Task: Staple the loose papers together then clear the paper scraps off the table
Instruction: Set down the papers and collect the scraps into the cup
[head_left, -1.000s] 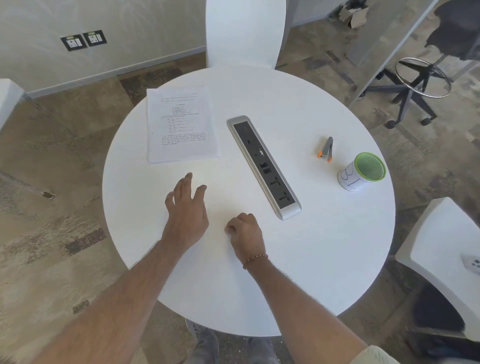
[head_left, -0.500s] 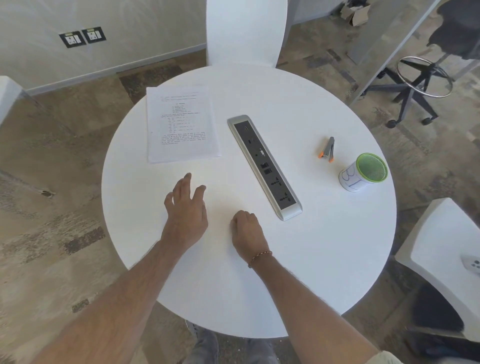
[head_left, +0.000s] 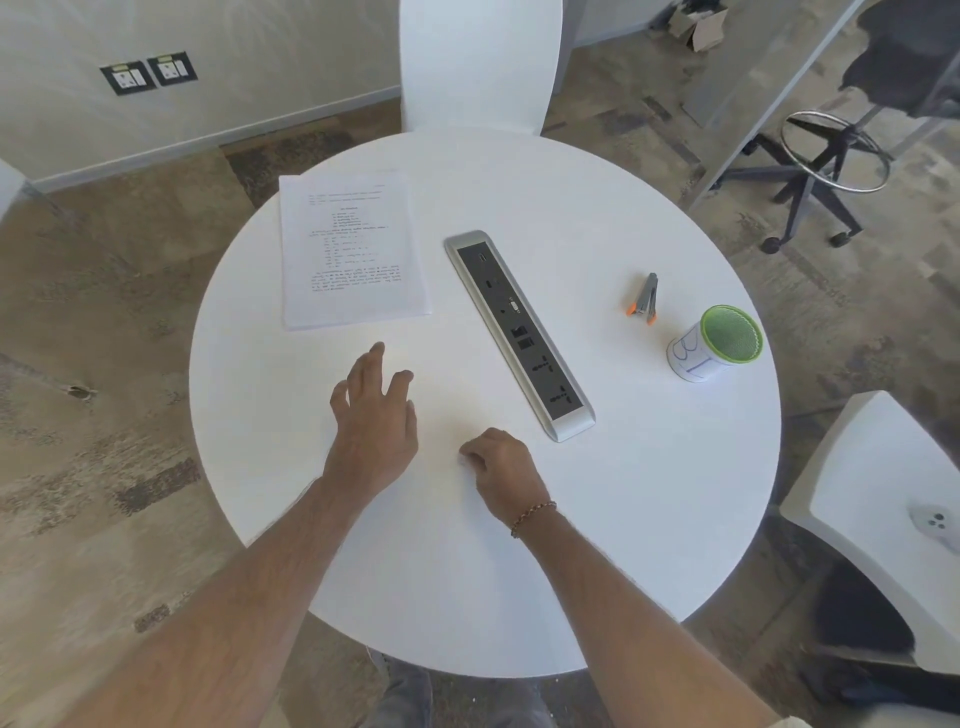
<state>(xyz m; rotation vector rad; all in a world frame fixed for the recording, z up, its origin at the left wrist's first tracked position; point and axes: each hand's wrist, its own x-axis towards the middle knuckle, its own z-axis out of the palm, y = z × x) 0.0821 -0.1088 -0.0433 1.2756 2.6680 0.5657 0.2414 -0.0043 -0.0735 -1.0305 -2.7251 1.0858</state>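
A round white table (head_left: 649, 509) fills the view, with a long silver power strip (head_left: 519, 335) set into its middle, running slantwise from the far side toward the person. To the left of the power strip, toward the table's far-left edge, lies the stack of printed papers (head_left: 353, 252), flat, its near edge well short of the hands and its left edge close to the table's rim. To the right of the power strip, apart from it, lies a small grey and orange stapler (head_left: 645, 299); just beyond the stapler on the right stands a green-rimmed cup (head_left: 719, 343), near the table's right edge.

The left hand (head_left: 376, 421) lies left of the power strip's near end with its fingers spread and loose, grasping nothing. The right hand (head_left: 501, 467) rests just beside that near end, fingers curled into a loose fist; whether anything lies inside it cannot be told. Bare tabletop stretches between the hands and the papers, and wide on the near right of the power strip. White chairs (head_left: 480, 62) stand at the far edge and at the right.
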